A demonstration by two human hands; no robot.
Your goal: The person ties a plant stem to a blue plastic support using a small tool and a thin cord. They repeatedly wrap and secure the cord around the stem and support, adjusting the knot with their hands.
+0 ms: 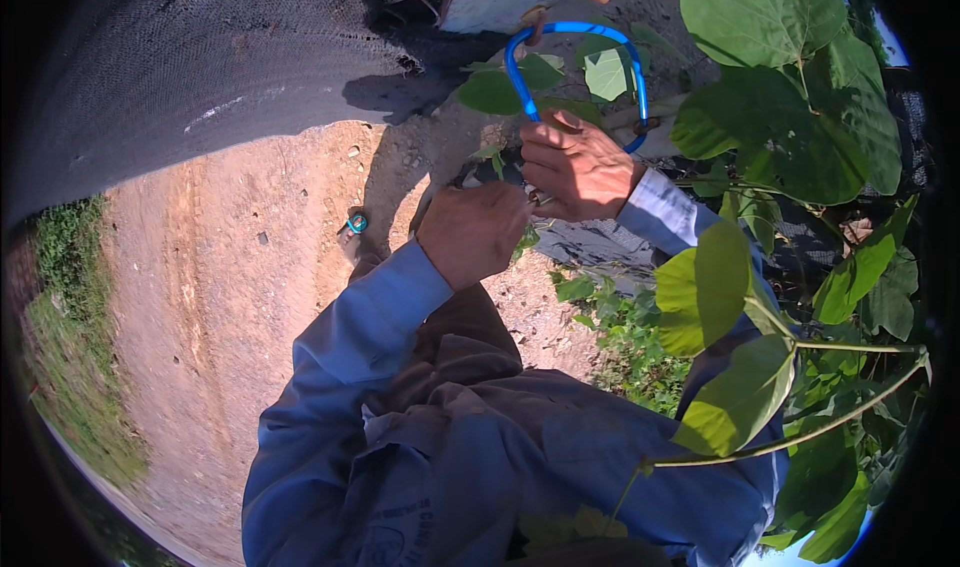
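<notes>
Right, closest in, blue shirt sleeves (370,317), soft and creased, lead up to both hands meeting at chest height. The left hand (472,232) is curled into a loose fist, fingers closed on something small I can't make out. Just beside it, touching, the right hand (577,167) pinches shut at the foot of a blue hose (575,33), smooth, glossy, bent into a tight arch above the knuckles. My read: the hose is looped but not yet fastened, so the fixing is mid-way. Broad, matte, heart-shaped leaves (780,127) crowd the right side on thin stalks. Beyond lies dry, gritty orange dirt (220,267), with coarse dark mesh (200,57) farthest off.
</notes>
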